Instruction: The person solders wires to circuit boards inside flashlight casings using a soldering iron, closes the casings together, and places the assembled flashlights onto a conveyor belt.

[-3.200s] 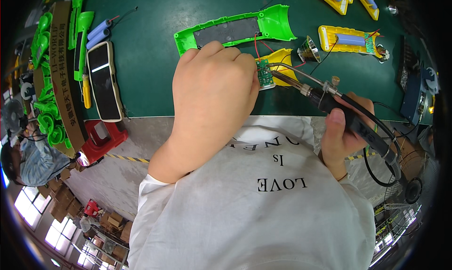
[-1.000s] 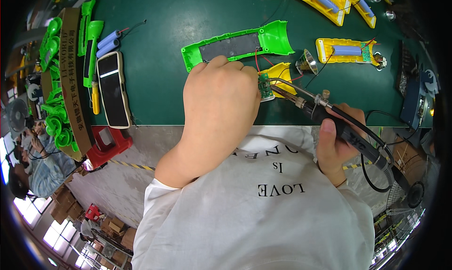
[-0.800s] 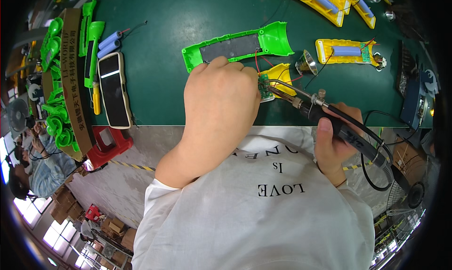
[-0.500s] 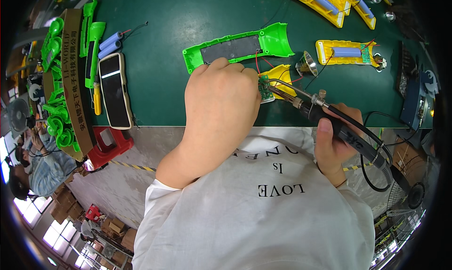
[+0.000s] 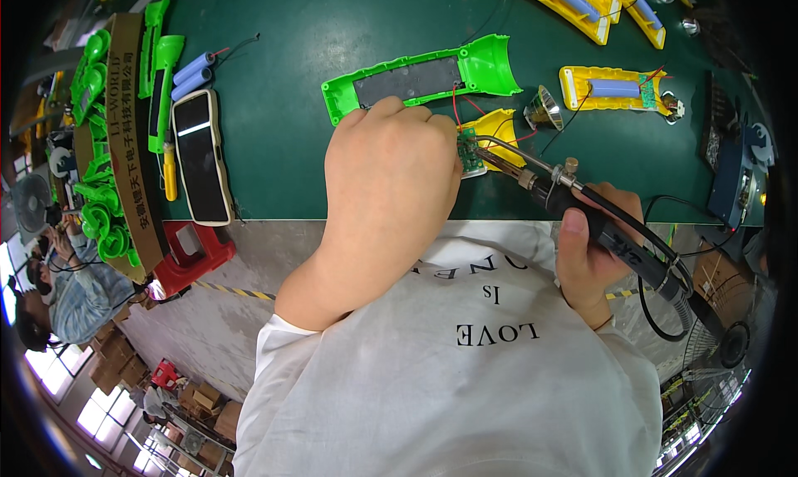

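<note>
My left hand is closed, knuckles up, at the left edge of a small green circuit board; its fingertips are hidden beneath it. Behind the board shows the flared end of a yellow flashlight shell, with thin red and black wires. In my right hand is a black soldering iron with a curved metal feed tube clamped alongside. Its tip points left and reaches the board; whether it touches is too small to tell. Just beyond lies a green flashlight half-shell with a dark pad inside.
A silver reflector and a yellow half-shell with a blue battery lie to the right. More yellow shells lie far right. To the left are a phone, a screwdriver, blue batteries and a carton of green parts.
The things on the table appear very slightly higher in the picture. Both hands keep their hold, and the iron's tip stays at the circuit board.
</note>
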The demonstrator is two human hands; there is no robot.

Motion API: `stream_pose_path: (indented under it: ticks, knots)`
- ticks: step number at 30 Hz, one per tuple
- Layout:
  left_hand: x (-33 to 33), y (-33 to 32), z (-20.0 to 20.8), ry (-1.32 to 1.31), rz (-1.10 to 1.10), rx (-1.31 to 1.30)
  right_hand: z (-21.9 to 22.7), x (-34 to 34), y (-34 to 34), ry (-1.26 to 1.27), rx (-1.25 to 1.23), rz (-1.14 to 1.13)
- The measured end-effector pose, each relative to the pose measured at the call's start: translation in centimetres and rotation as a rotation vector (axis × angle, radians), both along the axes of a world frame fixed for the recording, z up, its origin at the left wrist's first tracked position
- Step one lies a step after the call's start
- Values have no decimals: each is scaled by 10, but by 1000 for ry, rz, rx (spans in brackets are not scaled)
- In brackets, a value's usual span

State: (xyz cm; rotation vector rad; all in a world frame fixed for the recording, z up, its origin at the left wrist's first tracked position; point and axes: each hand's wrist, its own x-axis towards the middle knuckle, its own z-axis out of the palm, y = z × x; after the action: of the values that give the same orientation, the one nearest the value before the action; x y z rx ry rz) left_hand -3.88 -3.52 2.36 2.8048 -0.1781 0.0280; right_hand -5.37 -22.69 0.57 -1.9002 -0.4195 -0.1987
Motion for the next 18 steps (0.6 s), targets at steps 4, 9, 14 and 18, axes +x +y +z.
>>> stream_pose_path:
  ticks: [4, 9, 14, 18]
  knots:
    - [0, 0, 0, -4, -4, -11, -1, -1, 0, 17, 35, -8]
    - [0, 0, -1, -4, -1, -4, -2, 1, -2, -41, 33, -12]
    - [0, 0, 0, -2, -4, 0, 0, -1, 0, 8, 54, -20]
    - [0, 0, -1, -5, 2, 0, -1, 0, 0, -18, 35, -15]
